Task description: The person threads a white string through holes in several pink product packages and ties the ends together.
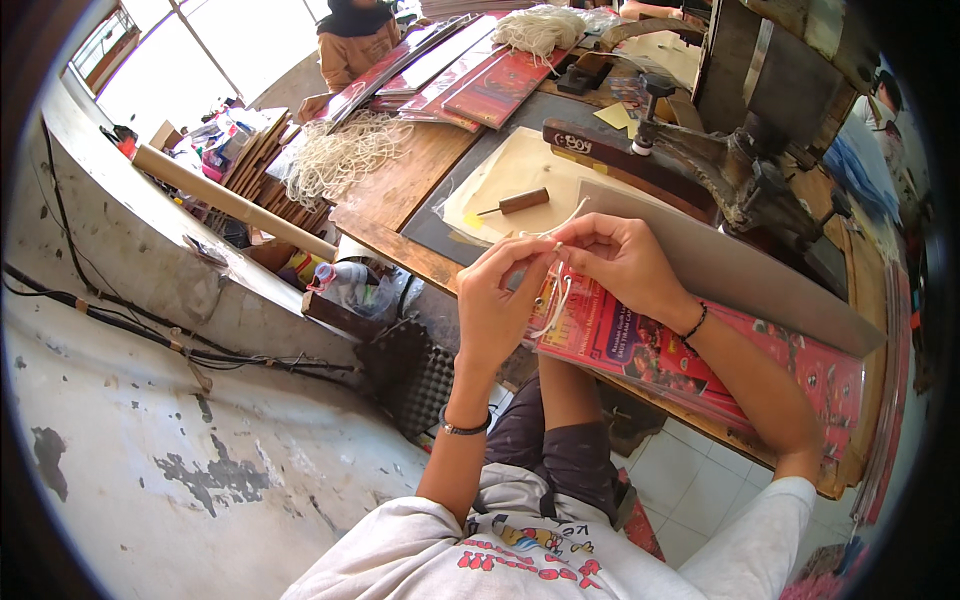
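My left hand (494, 300) and my right hand (622, 258) meet over the near edge of the table, fingertips pinched together. Between them they grip a thin white cord (566, 292); one end sticks up above the fingers and a loop hangs down below. The cord hangs at the left end of a stack of glossy red printed sheets (700, 375), by a metal eyelet. A grey board (740, 270) stands tilted behind the sheets. Beyond my hands, an awl (522, 202) with a wooden handle lies on cream paper (480, 200).
A heavy metal press (740, 170) stands at the right. Tangled white cords (345, 160) lie at the far left of the table, beside stacked red sheets (500, 85). A person in a brown sleeve (350, 58) is at the far side. A peeling wall (200, 440) runs along my left.
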`<state>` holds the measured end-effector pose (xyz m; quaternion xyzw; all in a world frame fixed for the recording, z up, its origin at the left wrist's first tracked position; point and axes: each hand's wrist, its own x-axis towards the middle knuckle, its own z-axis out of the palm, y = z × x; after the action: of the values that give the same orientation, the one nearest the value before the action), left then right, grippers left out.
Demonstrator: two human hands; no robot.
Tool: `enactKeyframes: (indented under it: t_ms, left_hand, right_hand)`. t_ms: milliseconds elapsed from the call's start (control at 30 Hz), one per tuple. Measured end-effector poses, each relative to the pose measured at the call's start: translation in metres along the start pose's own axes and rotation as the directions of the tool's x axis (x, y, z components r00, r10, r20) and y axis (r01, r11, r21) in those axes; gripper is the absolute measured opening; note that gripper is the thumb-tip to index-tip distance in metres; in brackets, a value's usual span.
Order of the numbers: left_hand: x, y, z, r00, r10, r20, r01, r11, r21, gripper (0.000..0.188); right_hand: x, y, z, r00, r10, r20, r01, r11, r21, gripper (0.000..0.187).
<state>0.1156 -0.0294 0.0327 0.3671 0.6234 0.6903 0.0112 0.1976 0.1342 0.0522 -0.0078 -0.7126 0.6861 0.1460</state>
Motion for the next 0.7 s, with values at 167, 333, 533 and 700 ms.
enactKeyframes:
  t_ms: [167,333,533,700]
  left_hand:
    - [-0.003,-0.009,-0.008,0.986,0.151,0.067,-0.156,0.986,0.065,0.014]
    - [-0.011,-0.014,-0.001,0.999,0.039,-0.013,-0.040,0.996,-0.078,0.015]
    - [0.000,-0.011,-0.013,0.976,-0.185,0.114,0.212,0.928,-0.307,0.026]
    - [0.007,-0.010,-0.026,0.929,-0.253,0.270,0.333,0.889,-0.313,0.027]
  right_hand:
    - [-0.003,0.005,-0.001,0.995,-0.101,-0.001,0.101,0.995,0.007,0.011]
    - [-0.002,0.011,0.000,0.977,-0.212,-0.009,0.212,0.977,-0.034,0.007]
    - [-0.002,0.002,-0.001,0.900,-0.429,0.083,0.431,0.843,-0.322,0.010]
    - [-0.002,-0.003,0.003,0.875,-0.467,0.128,0.480,0.801,-0.359,0.012]
